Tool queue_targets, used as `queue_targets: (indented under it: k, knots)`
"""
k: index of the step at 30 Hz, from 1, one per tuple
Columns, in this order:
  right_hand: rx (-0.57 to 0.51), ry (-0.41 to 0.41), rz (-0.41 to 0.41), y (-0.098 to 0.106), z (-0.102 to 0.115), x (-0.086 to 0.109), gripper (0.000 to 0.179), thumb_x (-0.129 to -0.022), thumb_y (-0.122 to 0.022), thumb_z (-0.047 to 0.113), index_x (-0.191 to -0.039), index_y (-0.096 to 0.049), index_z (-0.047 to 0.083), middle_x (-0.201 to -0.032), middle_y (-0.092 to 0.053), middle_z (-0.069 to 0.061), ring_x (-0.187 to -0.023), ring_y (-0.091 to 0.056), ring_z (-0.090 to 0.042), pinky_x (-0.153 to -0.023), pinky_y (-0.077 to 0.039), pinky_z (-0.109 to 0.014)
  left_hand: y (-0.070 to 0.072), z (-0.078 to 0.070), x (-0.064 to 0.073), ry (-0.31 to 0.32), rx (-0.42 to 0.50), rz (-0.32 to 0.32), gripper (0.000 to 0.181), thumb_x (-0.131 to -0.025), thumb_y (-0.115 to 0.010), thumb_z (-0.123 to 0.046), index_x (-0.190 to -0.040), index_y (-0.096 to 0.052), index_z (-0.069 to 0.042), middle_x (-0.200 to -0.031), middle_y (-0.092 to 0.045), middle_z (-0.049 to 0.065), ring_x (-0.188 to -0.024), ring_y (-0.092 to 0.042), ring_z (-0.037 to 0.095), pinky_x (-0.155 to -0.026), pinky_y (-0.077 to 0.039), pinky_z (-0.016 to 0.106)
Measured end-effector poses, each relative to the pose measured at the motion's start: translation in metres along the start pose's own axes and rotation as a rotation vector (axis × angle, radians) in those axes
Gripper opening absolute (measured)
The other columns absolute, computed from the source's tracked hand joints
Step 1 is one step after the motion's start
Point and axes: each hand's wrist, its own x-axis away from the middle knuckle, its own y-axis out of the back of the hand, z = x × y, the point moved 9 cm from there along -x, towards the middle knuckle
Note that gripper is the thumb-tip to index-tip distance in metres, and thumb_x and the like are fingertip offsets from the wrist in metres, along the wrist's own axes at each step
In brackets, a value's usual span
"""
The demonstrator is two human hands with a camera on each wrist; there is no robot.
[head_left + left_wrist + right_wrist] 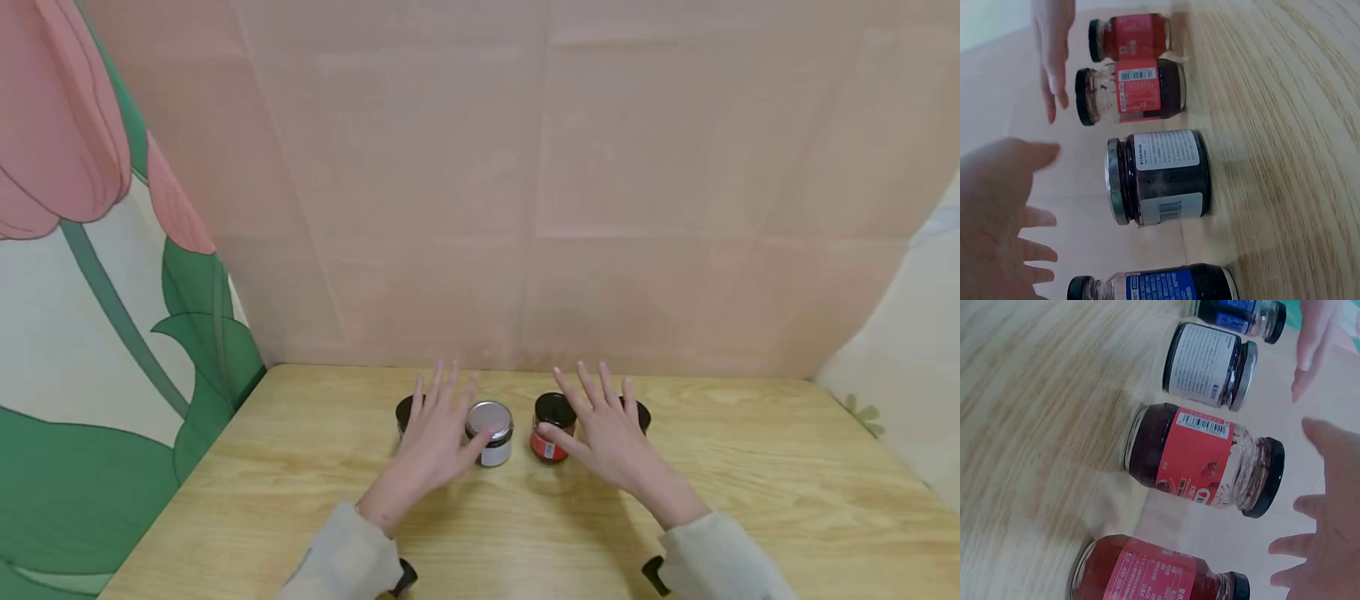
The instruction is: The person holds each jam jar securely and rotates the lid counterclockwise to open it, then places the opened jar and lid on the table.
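Four is too many to count here, so several jars stand upright in a row on the wooden table. A black-lidded jar with a blue label point(1160, 286) is leftmost, partly behind my left hand point(437, 432). Beside it stands a dark jar with a silver lid point(490, 419) and white label. Then comes a strawberry jam jar point(1197, 456) with a red label and black lid. A red jar point(1154, 570) with a black lid is rightmost, partly behind my right hand point(613, 437). Both hands hover above the jars, fingers straight and spread, holding nothing.
The wooden table point(300, 467) ends at a pinkish cloth backdrop point(525, 208). A tulip-printed cloth point(67, 333) hangs at the left, and a pale cloth point(915, 358) is at the right. Dark bands show by both sleeves.
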Motion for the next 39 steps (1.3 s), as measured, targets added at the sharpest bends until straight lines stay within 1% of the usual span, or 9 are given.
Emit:
queue_targets:
  k: [6, 10, 14, 18, 21, 26, 29, 33, 39]
  knots:
    - [-0.012, 0.028, -0.084, 0.011, 0.002, 0.003, 0.07, -0.095, -0.053, 0.048, -0.152, -0.028, 0.015, -0.153, -0.028, -0.025, -0.143, -0.012, -0.046, -0.112, -0.011, -0.063, 0.016, 0.006, 0.002, 0.006, 0.018, -0.123, 0.066, -0.088, -0.066, -0.039, -0.14, -0.045, -0.003, -0.152, -0.032, 0.021, -0.142, -0.025, 0.036, -0.117, -0.015, 0.054]
    - [-0.009, 0.06, -0.113, 0.015, 0.004, 0.001, 0.069, -0.094, -0.058, 0.042, -0.15, -0.032, 0.012, -0.151, -0.03, -0.025, -0.143, -0.015, -0.046, -0.112, -0.013, -0.063, 0.025, 0.015, 0.004, 0.016, 0.047, -0.201, 0.064, -0.087, -0.069, -0.035, -0.136, -0.048, 0.0, -0.147, -0.037, 0.023, -0.139, -0.031, 0.038, -0.116, -0.019, 0.054]
    - [-0.01, 0.087, -0.111, 0.015, 0.006, 0.001, 0.069, -0.092, -0.062, 0.038, -0.148, -0.035, 0.01, -0.151, -0.031, -0.026, -0.142, -0.015, -0.046, -0.11, -0.015, -0.064, 0.027, 0.025, 0.012, 0.019, 0.051, -0.238, 0.066, -0.085, -0.071, -0.034, -0.135, -0.047, 0.002, -0.144, -0.039, 0.026, -0.136, -0.033, 0.041, -0.114, -0.022, 0.056]
    - [-0.012, 0.1, -0.112, 0.012, 0.008, 0.003, 0.068, -0.09, -0.065, 0.034, -0.147, -0.037, 0.01, -0.15, -0.032, -0.026, -0.142, -0.017, -0.046, -0.109, -0.017, -0.065, 0.024, 0.035, 0.02, 0.036, 0.047, -0.241, 0.068, -0.084, -0.071, -0.036, -0.134, -0.047, 0.004, -0.142, -0.04, 0.028, -0.135, -0.034, 0.042, -0.113, -0.024, 0.057]
    - [-0.008, 0.111, -0.13, 0.011, 0.009, 0.004, 0.066, -0.09, -0.066, 0.033, -0.145, -0.039, 0.009, -0.149, -0.034, -0.026, -0.141, -0.019, -0.046, -0.108, -0.018, -0.066, 0.021, 0.043, 0.023, 0.071, 0.085, -0.228, 0.072, -0.083, -0.072, -0.038, -0.135, -0.045, 0.005, -0.142, -0.038, 0.029, -0.134, -0.034, 0.043, -0.113, -0.026, 0.055]
    - [-0.015, 0.118, -0.146, 0.011, 0.008, 0.005, 0.065, -0.089, -0.068, 0.032, -0.143, -0.042, 0.008, -0.148, -0.035, -0.026, -0.141, -0.02, -0.046, -0.106, -0.02, -0.067, 0.009, 0.064, 0.025, 0.203, 0.261, -0.159, 0.086, -0.081, -0.075, -0.041, -0.142, -0.035, 0.005, -0.147, -0.031, 0.031, -0.135, -0.033, 0.046, -0.109, -0.032, 0.057]
    - [-0.03, 0.118, -0.147, 0.012, 0.009, 0.005, 0.065, -0.088, -0.069, 0.03, -0.143, -0.042, 0.009, -0.148, -0.035, -0.026, -0.141, -0.021, -0.046, -0.106, -0.021, -0.068, 0.002, 0.074, 0.027, 0.269, 0.38, -0.131, 0.091, -0.079, -0.078, -0.037, -0.145, -0.031, 0.003, -0.146, -0.033, 0.03, -0.132, -0.038, 0.046, -0.105, -0.036, 0.058]
    - [-0.034, 0.125, -0.158, 0.013, 0.01, 0.006, 0.066, -0.087, -0.07, 0.026, -0.143, -0.042, 0.008, -0.147, -0.036, -0.027, -0.14, -0.022, -0.046, -0.104, -0.023, -0.068, -0.004, 0.081, 0.03, 0.309, 0.483, -0.103, 0.094, -0.076, -0.081, -0.027, -0.147, -0.027, 0.003, -0.142, -0.039, 0.031, -0.127, -0.043, 0.048, -0.103, -0.037, 0.06]
    - [-0.037, 0.136, -0.172, 0.014, 0.013, 0.01, 0.063, -0.086, -0.072, 0.024, -0.14, -0.046, 0.006, -0.146, -0.038, -0.026, -0.139, -0.025, -0.045, -0.101, -0.028, -0.07, -0.014, 0.089, 0.036, 0.358, 0.548, -0.06, 0.097, -0.071, -0.084, -0.015, -0.145, -0.026, 0.006, -0.132, -0.049, 0.035, -0.12, -0.048, 0.051, -0.099, -0.039, 0.063]
